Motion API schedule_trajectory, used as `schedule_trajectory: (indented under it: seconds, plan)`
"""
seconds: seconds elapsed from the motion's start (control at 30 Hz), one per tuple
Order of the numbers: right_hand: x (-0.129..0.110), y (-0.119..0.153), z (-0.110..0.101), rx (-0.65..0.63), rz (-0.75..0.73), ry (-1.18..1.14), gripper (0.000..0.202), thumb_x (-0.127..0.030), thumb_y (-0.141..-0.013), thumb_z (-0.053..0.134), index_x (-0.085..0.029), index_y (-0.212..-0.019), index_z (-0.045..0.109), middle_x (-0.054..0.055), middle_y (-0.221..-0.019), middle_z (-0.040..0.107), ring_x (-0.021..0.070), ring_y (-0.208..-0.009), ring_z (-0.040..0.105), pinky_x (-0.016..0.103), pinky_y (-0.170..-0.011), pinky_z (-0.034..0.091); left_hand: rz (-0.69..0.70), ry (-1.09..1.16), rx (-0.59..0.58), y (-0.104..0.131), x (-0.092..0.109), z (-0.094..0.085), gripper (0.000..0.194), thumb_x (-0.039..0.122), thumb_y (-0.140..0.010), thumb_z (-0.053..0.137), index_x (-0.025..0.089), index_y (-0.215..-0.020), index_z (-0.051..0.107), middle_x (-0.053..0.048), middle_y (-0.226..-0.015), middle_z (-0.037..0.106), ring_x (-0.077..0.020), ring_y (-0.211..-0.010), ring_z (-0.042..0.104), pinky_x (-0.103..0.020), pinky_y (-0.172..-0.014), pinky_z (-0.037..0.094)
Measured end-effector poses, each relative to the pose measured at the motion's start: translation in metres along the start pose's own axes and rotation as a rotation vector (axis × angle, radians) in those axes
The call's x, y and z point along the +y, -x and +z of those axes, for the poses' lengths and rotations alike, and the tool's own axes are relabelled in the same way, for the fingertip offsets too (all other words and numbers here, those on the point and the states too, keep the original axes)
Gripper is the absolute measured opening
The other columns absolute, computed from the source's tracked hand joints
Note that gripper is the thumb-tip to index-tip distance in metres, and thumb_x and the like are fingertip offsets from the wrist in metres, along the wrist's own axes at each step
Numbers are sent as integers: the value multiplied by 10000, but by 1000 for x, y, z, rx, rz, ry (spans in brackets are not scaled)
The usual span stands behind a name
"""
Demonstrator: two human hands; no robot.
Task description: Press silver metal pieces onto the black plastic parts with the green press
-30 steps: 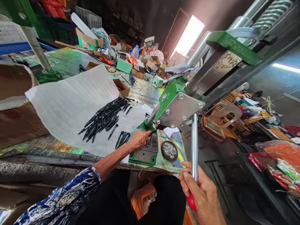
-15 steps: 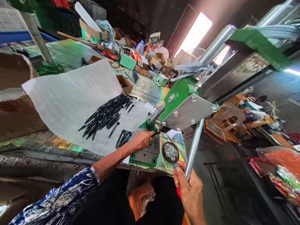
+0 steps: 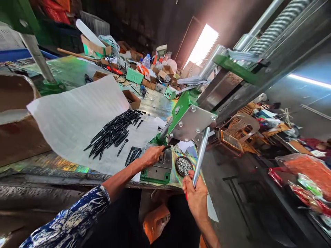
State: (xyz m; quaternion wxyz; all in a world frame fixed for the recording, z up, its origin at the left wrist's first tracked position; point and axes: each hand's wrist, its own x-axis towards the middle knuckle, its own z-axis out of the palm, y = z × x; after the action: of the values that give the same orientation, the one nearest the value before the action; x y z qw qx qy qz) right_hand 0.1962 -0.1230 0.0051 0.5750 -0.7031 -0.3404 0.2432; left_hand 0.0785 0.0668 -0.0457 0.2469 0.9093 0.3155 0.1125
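Observation:
My left hand [image 3: 152, 155] is closed at the green press base [image 3: 155, 175], its fingers around a black pointed stake [image 3: 167, 147] whose end sticks out past them. My right hand [image 3: 195, 193] wraps round the steel lever [image 3: 201, 155] of the hand press, over its red grip, which mostly hides in the palm. Above the base leans the green press head [image 3: 191, 117]. Beside my right fingers lies a round dark dish [image 3: 184, 166] full of small silvery metal pieces. On white sheeting [image 3: 69, 117] to the left rests a heap of black stakes [image 3: 110, 134], with a smaller group nearer my left wrist.
A cardboard box [image 3: 23, 134] stands at the left edge of the bench. At the back are small boxes, a green box [image 3: 134, 75] and a plastic bottle [image 3: 146, 61]. Right of the bench are a chair [image 3: 240, 127] and bagged orange goods [image 3: 302, 172].
My right hand and the lever have risen and come closer to the dish. My left hand stays at the press base with the stake. The whole view has shifted a little.

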Motion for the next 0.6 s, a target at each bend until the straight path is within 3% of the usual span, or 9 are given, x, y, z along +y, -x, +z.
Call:
schedule_trajectory:
  seconds: [0.3, 0.5, 0.6]
  plan:
    - [-68, 34, -33, -56, 152, 99, 528, -505, -708, 708, -157, -1055, 514, -6, -628, 573, 132, -508, 501, 233, -455, 429, -10, -22, 21, 3, 7, 2, 247, 170, -892, 392, 166, -1123, 479, -97, -1045, 629, -252, -947, 611, -308, -729, 475]
    - [-66, 31, -31, -1, 169, 101, 593, -530, -621, 764, -145, -1017, 548, 28, -618, 615, 144, -462, 504, 246, -400, 423, 8, -88, -2, 4, 10, 1, 245, 135, -847, 436, 152, -1088, 471, -114, -1049, 608, -255, -872, 623, -320, -699, 488]
    - [-61, 28, -35, -33, 182, 100, 607, -520, -616, 775, -136, -1020, 535, 35, -616, 620, 149, -468, 513, 246, -392, 433, 28, -122, -19, 4, 11, -1, 282, 120, -817, 470, 140, -1098, 453, -121, -1044, 603, -265, -874, 619, -335, -707, 492]
